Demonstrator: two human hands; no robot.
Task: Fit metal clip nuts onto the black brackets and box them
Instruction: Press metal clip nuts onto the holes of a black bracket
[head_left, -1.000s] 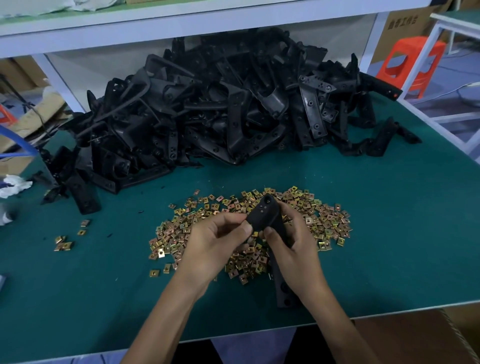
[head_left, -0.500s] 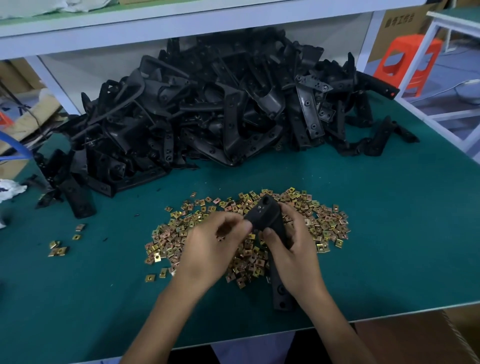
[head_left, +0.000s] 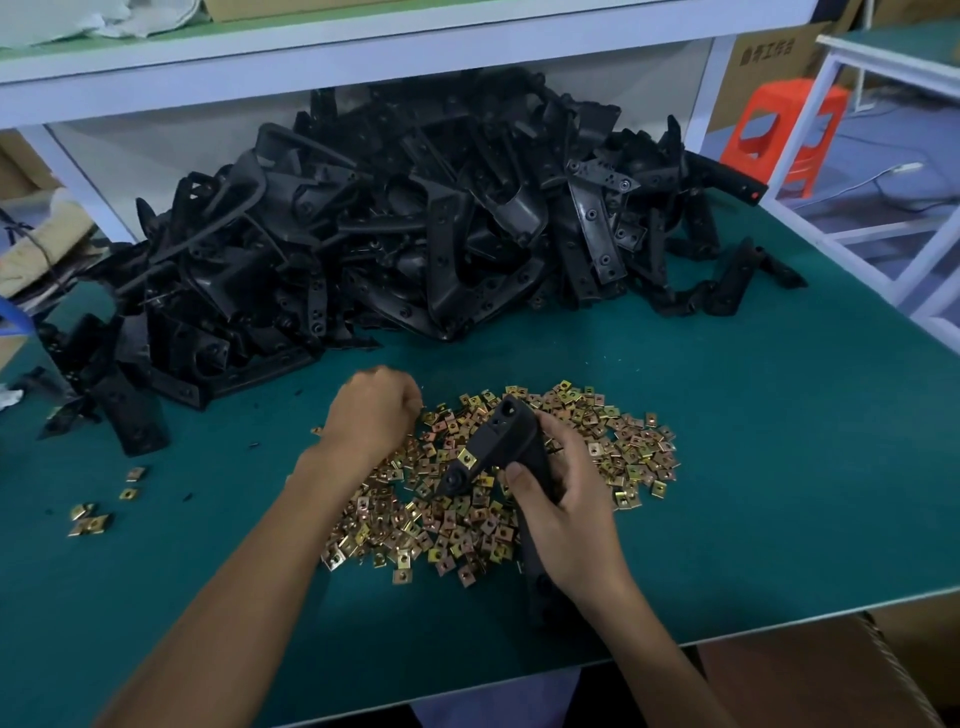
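Observation:
My right hand (head_left: 558, 512) grips a black bracket (head_left: 498, 441) above a spread of gold metal clip nuts (head_left: 457, 530) on the green table. One clip nut (head_left: 467, 459) sits fitted on the bracket's lower arm. My left hand (head_left: 371, 415) is off the bracket, at the upper left edge of the clip nuts, with fingers curled downward; what they hold is hidden. A big heap of black brackets (head_left: 405, 234) fills the back of the table.
A few stray clip nuts (head_left: 91, 522) lie at the left. A cardboard box (head_left: 810, 675) stands below the table's front right edge. A white shelf (head_left: 363, 47) overhangs the heap. An orange stool (head_left: 784, 135) and a white frame (head_left: 883, 228) stand to the right.
My left hand left the bracket and moved up-left to the edge of the clip nuts. The bracket now shows a clip nut fitted on its lower arm.

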